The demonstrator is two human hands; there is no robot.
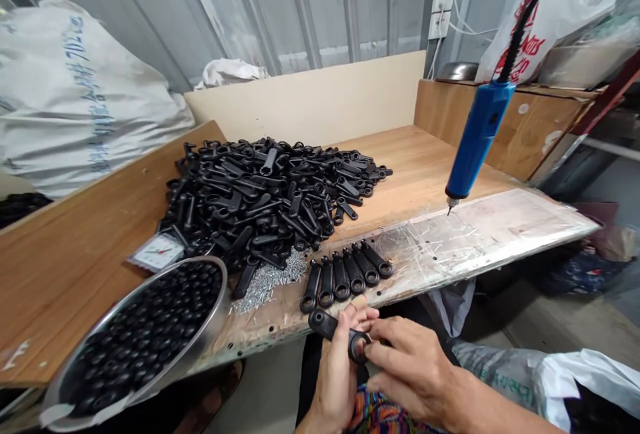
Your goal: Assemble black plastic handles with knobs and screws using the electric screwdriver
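My left hand [336, 367] is closed around a black plastic lever arm [323, 323], just in front of the bench edge. Its narrow end points up and left, while the ring end lies between my two hands. My right hand [413, 364] presses its thumb and fingers on that ring end; whether a small part is also between them is hidden. Beyond my hands, a row of several similar black lever arms [341, 275] lies side by side on the bench. To their left is a scattered pile of small silver screws [270, 282].
A large heap of black lever arms [250, 194] covers the bench's back left. A metal bowl [223, 287] of round black parts stands front left, near a small dial gauge [157, 252]. A blue electric screwdriver [479, 137] hangs at right above loose screws. Low boards edge the bench.
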